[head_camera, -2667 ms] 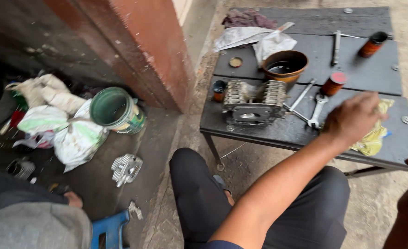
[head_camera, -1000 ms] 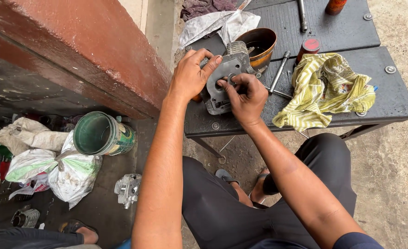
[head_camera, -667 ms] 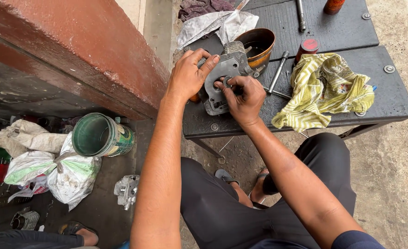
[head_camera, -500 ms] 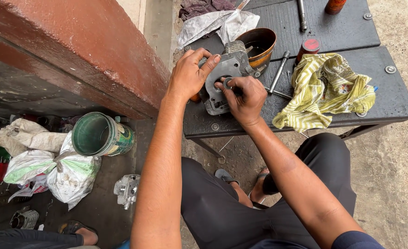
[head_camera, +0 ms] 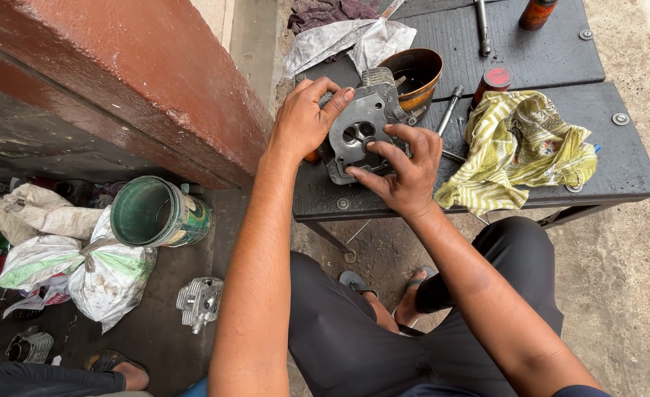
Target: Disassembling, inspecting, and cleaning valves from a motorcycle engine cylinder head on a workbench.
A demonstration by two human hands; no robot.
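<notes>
Roadside repair workshop — engine parts (head_camera: 200,301), wrenches (head_camera: 481,23), oily bowl (head_camera: 413,73).
</notes>
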